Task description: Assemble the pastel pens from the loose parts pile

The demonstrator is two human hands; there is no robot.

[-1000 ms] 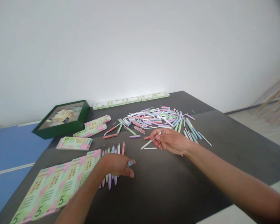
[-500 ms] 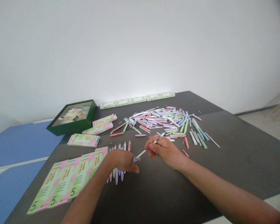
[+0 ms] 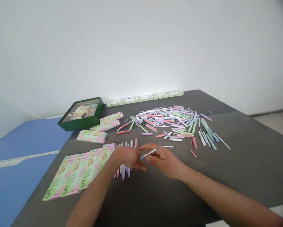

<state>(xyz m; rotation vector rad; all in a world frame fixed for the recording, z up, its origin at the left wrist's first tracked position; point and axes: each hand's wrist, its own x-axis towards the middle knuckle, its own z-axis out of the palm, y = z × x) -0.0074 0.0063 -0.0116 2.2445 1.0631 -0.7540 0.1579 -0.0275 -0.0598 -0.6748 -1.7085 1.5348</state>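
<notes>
Hidden from my feed: the left hand (image 3: 133,157) turns its back to the camera, covering most of its fingers and the middle of a row of pastel pens (image 3: 123,172).
Cut off: both forearms leave the frame, the left at the bottom, the right toward the lower right corner.
Pen parts in hand: I have a blue-grey barrel (image 3: 142,157) held in the left hand, its end poking out by the thumb, a white refill (image 3: 154,151) slanting up from it.
Right hand: its fingers (image 3: 163,160) curve close about barrel and refill, the refill crossing in front; whether they grip, I cannot tell.
Green box: open on the far left of the worktop (image 3: 202,192), the box (image 3: 90,121) holds pale packets (image 3: 82,111), their print too small for me to read.
Pink-and-green cartons: four (image 3: 91,167) overlap left of the pens, a "5" showing on three; more cartons (image 3: 92,136) lie toward the box.
Flat boxes: five (image 3: 144,98) line the wall side, contents unclear.
Loose parts: colourful barrels and white refills (image 3: 165,121) heap beyond the hands.
</notes>
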